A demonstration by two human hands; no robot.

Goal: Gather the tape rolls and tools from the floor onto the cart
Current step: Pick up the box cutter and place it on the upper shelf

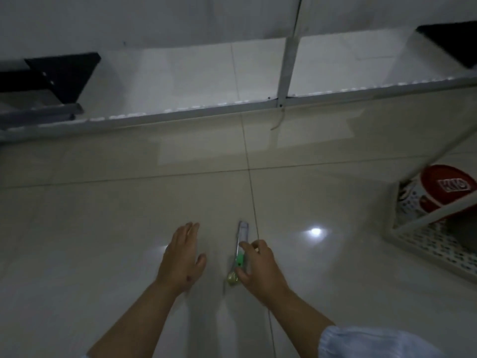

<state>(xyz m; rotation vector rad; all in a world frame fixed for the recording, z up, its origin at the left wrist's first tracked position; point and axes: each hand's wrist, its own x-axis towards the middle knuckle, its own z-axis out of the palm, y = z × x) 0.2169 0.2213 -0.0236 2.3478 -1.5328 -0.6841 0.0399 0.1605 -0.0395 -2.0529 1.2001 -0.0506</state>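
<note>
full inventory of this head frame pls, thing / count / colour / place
utility knife: 1, grey and green body, on the floor at lower centre, right hand's fingers around it
small yellowish object: 1, by the knife's near end; cannot tell what it is
floor tiles: pale beige, glossy, whole lower frame
cart: 1, white, perforated shelf, right edge
tub: 1, red lid with lettering, white body, on the cart
white frame rail: 1, across the frame above the floor, with an upright post
black panels: 2, upper left and upper right
left hand: open, flat, empty, left of the knife
right hand: closing on the knife; pale blue sleeve
</note>
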